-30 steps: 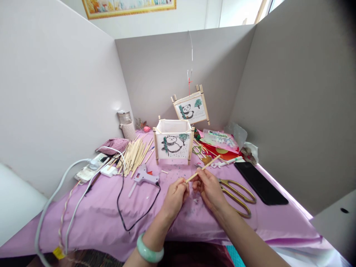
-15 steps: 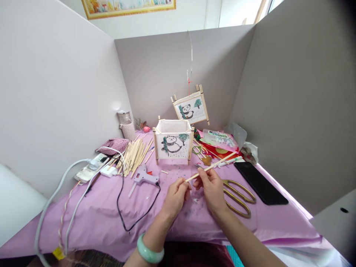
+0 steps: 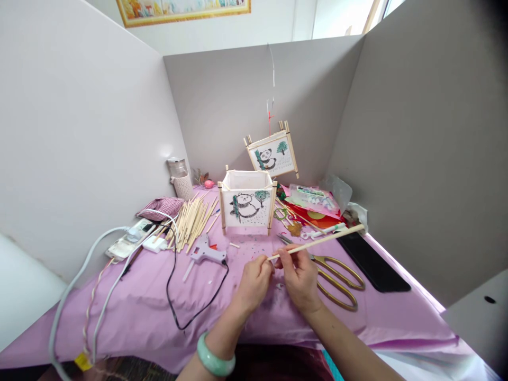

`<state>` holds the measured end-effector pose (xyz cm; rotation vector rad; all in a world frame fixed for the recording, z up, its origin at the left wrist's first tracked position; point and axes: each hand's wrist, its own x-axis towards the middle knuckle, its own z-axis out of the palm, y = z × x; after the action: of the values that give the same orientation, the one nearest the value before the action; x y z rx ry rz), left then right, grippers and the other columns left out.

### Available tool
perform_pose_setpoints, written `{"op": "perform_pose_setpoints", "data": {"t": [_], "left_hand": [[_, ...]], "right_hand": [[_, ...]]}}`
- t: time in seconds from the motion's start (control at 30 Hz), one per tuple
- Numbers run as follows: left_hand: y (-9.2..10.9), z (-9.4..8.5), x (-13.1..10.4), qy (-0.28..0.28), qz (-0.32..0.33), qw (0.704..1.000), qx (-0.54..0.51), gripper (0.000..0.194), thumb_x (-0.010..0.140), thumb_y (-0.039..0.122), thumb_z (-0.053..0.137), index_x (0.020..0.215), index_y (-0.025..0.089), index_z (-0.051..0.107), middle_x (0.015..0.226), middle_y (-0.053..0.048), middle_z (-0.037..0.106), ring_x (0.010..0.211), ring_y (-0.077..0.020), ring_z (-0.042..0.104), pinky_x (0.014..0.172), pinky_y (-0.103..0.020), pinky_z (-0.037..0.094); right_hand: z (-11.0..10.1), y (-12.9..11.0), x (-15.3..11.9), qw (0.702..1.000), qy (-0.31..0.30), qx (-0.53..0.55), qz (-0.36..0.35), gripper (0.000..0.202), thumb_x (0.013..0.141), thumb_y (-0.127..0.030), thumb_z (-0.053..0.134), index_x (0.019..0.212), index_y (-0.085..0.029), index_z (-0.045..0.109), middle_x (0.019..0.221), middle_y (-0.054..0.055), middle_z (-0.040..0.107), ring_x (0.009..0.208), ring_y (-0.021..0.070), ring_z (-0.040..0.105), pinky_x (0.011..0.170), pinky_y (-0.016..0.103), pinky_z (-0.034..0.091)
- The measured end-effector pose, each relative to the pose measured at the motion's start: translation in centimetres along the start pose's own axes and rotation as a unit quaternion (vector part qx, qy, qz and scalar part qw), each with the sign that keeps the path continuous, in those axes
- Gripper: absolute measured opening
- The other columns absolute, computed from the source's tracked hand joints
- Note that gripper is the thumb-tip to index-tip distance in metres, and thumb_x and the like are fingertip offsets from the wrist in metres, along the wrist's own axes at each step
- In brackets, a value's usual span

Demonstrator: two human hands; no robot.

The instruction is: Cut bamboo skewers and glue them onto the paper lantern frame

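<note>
A thin pale wooden stick slants up to the right from both hands. My left hand is closed on its lower left end. Close beside it, my right hand pinches the same stick between thumb and fingers. Gold-handled scissors lie on the cloth just right of my right hand, their blades partly hidden by it. Beyond the hands stands a box-shaped lantern with stick corners and a panda drawing. A second panda lantern hangs tilted behind it from a wire.
At left lie a glue gun with its black cord, a pile of sticks, a power strip and a bottle. A black phone and craft packets lie right. Grey panels surround the pink cloth.
The stick has swung to a flatter angle, its far end now further right, over the phone's edge. Both hands have moved slightly, and the right hand has shifted along with it.
</note>
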<state>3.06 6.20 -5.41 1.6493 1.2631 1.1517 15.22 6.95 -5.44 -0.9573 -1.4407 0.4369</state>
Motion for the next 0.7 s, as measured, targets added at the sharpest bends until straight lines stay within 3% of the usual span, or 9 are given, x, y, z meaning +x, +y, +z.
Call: {"op": "perform_pose_setpoints", "data": {"t": [0.2, 0.43, 0.53, 0.7], "left_hand": [[0.1, 0.0, 0.0, -0.002, -0.015, 1.0, -0.004, 0.025, 0.083, 0.025, 0.033, 0.062, 0.02, 0.046, 0.05, 0.004, 0.04, 0.05, -0.013, 0.038, 0.052, -0.025, 0.027], [0.2, 0.0, 0.3, 0.002, -0.016, 1.0, 0.011, 0.021, 0.079, 0.023, 0.035, 0.059, 0.02, 0.04, 0.052, 0.004, 0.036, 0.052, -0.0128, 0.036, 0.052, -0.026, 0.024], [0.0, 0.0, 0.1, -0.001, -0.019, 1.0, 0.003, 0.021, 0.078, 0.023, 0.034, 0.058, 0.021, 0.038, 0.051, 0.004, 0.036, 0.05, -0.0125, 0.035, 0.051, -0.026, 0.023], [-0.1, 0.0, -0.2, -0.019, -0.025, 0.998, -0.055, 0.023, 0.082, 0.026, 0.034, 0.061, 0.021, 0.041, 0.048, 0.005, 0.036, 0.045, -0.0113, 0.032, 0.048, -0.025, 0.025]], "right_hand": [[0.0, 0.0, -0.1, 0.999, 0.01, -0.02, -0.032, 0.008, 0.09, -0.027, 0.055, 0.084, -0.023, 0.057, 0.065, -0.001, 0.062, 0.059, 0.0157, 0.06, 0.063, 0.029, 0.045], [-0.1, 0.0, -0.2, 1.0, 0.008, -0.013, -0.02, 0.012, 0.09, -0.031, 0.056, 0.082, -0.022, 0.056, 0.062, -0.002, 0.061, 0.056, 0.0155, 0.059, 0.062, 0.029, 0.046], [0.0, -0.1, 0.1, 0.998, 0.01, 0.043, 0.045, 0.016, 0.091, -0.037, 0.054, 0.084, -0.022, 0.053, 0.059, -0.003, 0.06, 0.053, 0.0145, 0.059, 0.056, 0.026, 0.047], [0.2, -0.3, 1.0, 0.97, 0.008, 0.175, 0.167, 0.025, 0.089, -0.045, 0.056, 0.08, -0.022, 0.049, 0.051, -0.006, 0.057, 0.044, 0.0118, 0.054, 0.047, 0.022, 0.044]]}}
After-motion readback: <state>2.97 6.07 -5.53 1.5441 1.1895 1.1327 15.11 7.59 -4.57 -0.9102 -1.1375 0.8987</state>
